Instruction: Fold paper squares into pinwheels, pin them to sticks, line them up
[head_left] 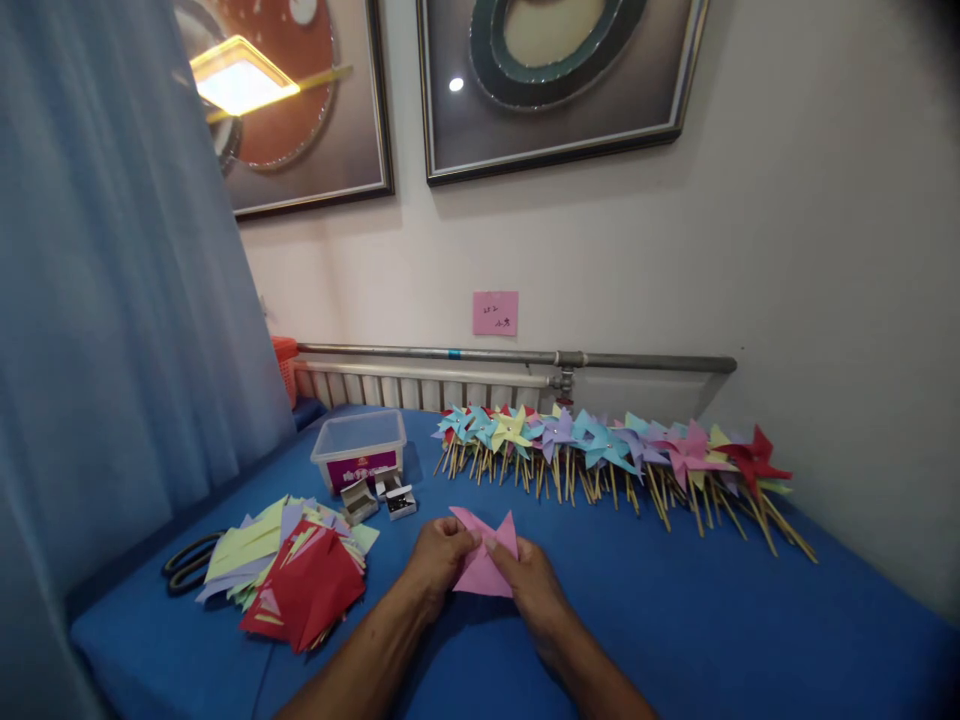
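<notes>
Pinching the pink paper (484,575) between them, the left hand (438,556) holds one side and the right hand (529,584) the other, over the blue cloth (675,620)

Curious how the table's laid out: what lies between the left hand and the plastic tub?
In the head view, small open boxes lie between the left hand and the plastic tub, one holding small dark pieces.

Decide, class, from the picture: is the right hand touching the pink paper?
Touching. The head view shows the right hand gripping the pink paper at its side, the thumb lying across the paper's face.
</notes>
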